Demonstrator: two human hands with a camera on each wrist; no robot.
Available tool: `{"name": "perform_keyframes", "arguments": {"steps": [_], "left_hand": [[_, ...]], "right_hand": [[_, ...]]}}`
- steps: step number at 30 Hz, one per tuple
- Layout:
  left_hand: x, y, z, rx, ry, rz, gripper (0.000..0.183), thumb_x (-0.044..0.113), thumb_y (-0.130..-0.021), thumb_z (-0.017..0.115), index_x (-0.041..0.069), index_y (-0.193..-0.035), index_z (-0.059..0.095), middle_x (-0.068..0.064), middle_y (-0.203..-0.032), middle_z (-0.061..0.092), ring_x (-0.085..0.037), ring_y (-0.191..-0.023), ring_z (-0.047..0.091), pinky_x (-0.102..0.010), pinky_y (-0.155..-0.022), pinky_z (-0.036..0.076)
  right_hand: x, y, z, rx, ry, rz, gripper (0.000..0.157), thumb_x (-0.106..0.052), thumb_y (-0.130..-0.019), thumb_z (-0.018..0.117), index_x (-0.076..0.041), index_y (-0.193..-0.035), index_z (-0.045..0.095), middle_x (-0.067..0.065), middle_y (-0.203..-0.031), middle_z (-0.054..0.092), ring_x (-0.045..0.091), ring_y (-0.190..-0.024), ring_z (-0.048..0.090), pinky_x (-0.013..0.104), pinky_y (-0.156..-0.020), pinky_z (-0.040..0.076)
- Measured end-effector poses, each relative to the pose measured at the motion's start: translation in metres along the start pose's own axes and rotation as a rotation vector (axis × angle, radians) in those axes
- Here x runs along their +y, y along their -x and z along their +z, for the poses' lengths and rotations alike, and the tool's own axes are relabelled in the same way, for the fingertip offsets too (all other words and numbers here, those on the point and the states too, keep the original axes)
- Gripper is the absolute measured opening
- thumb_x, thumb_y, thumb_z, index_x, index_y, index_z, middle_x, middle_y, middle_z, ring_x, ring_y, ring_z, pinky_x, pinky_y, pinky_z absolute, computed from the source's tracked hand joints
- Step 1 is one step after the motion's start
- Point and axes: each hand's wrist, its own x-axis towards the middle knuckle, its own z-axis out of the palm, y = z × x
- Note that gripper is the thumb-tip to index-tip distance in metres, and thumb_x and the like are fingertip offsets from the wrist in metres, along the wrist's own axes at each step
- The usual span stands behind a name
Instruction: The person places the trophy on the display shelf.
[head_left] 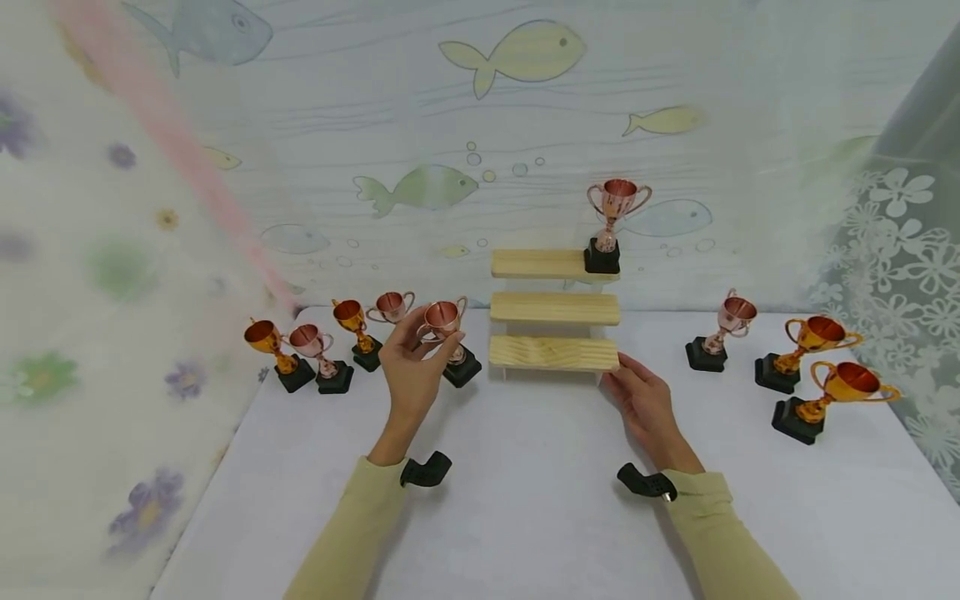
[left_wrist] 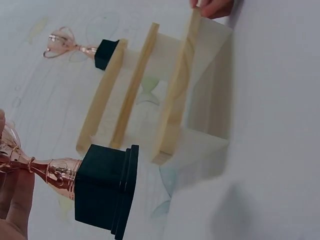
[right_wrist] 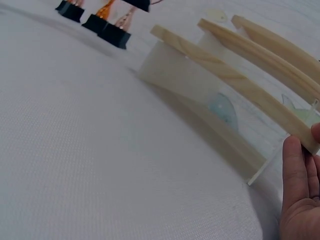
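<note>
My left hand [head_left: 414, 367] holds a rose-gold trophy cup [head_left: 444, 317] by its upper part, left of a three-step wooden display shelf [head_left: 555, 353]. In the left wrist view the trophy's black base [left_wrist: 102, 187] hangs above the table, tipped sideways in that picture. My right hand [head_left: 643, 400] grips the right end of the lowest plank; in the right wrist view the thumb is over the plank [right_wrist: 235, 82] and the fingers are under it. Another rose-gold trophy [head_left: 618, 200] stands at the right end of the top plank. The middle and lowest planks are bare.
Several gold and rose-gold trophies [head_left: 285, 354] stand at the table's back left. At the right stand a rose-gold trophy [head_left: 735, 317] and two gold ones [head_left: 821, 333]. A fish-patterned curtain [head_left: 420, 108] hangs right behind the shelf, and lace [head_left: 907, 233] hangs at the right.
</note>
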Motion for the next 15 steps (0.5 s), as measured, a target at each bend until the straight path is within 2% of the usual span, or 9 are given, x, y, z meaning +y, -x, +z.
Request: {"name": "perform_keyframes", "arguments": {"steps": [8, 15], "left_hand": [[0.013, -0.016, 0.020, -0.041, 0.034, 0.013, 0.052, -0.012, -0.075, 0.084, -0.008, -0.123, 0.064, -0.015, -0.114, 0.070, -0.010, -0.090, 0.068, -0.025, -0.078, 0.062], [0.021, -0.025, 0.042, -0.102, 0.075, 0.032, 0.052, -0.011, -0.077, 0.082, -0.009, -0.126, 0.063, -0.024, -0.119, 0.066, -0.010, -0.093, 0.066, -0.024, -0.080, 0.062]], "right_hand": [[-0.001, -0.002, 0.000, 0.017, 0.020, 0.010, 0.054, -0.004, -0.104, 0.052, -0.001, -0.155, 0.035, -0.006, -0.115, 0.063, 0.002, -0.103, 0.068, 0.018, -0.100, 0.051], [0.001, -0.003, -0.001, 0.016, 0.012, 0.026, 0.053, -0.003, -0.105, 0.050, -0.003, -0.156, 0.034, 0.000, -0.128, 0.056, 0.003, -0.105, 0.067, 0.019, -0.100, 0.051]]}}
